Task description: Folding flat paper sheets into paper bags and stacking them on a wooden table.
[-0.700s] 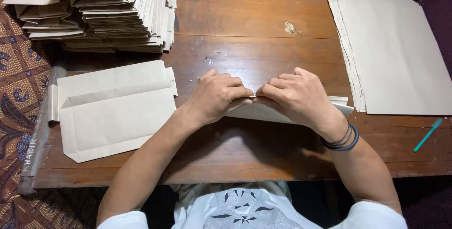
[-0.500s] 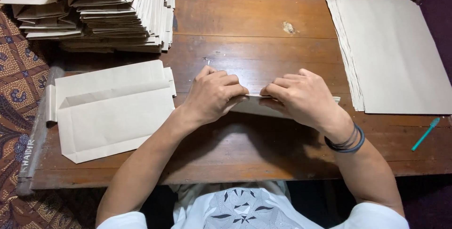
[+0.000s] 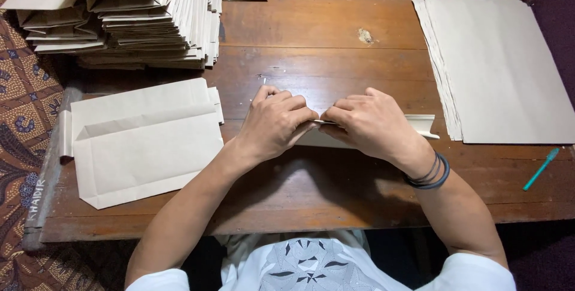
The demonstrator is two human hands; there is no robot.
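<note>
While both hands meet at wooden tabletop [image 3: 335, 27] centre, left hand [image 3: 277, 124] and right hand [image 3: 370, 124] pinch folded beige paper [image 3: 422, 124], fingers curled tight. Folded bags [image 3: 144, 141] lie left; flat sheet stack [image 3: 503, 69] right; bag pile [image 3: 132, 15] far left.

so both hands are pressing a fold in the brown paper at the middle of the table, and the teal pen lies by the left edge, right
Not quite. The teal pen lies by the table's right edge, below the flat paper stack, as the head view shows. The left hand and right hand do press the folded brown paper mid-table.
</note>
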